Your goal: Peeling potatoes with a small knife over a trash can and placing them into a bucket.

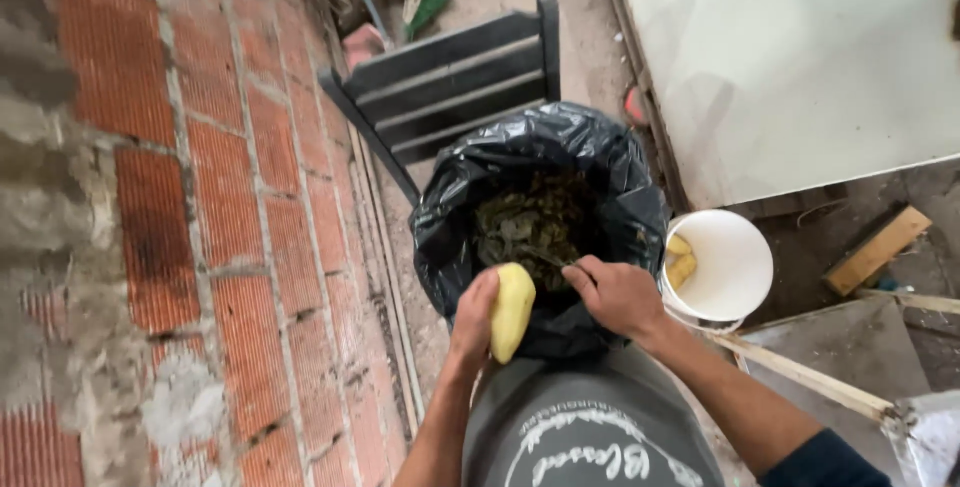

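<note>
My left hand (472, 319) grips a peeled yellow potato (511, 311) upright over the near rim of a bin lined with a black bag (620, 209). Dark green peelings and leaves (528, 227) fill the bag. My right hand (615, 294) is closed just right of the potato, over the bag's edge; a thin dark object sticks out of its fingers, too small to tell what. A white bucket (728, 265) stands right of the bin with two peeled yellow potatoes (680, 259) inside.
A red brick wall (180, 217) runs along the left. A dark slatted chair (450, 82) stands behind the bin. A pale flat board (800, 57) lies at the upper right, with wooden offcuts (878, 249) and planks on the dirt floor.
</note>
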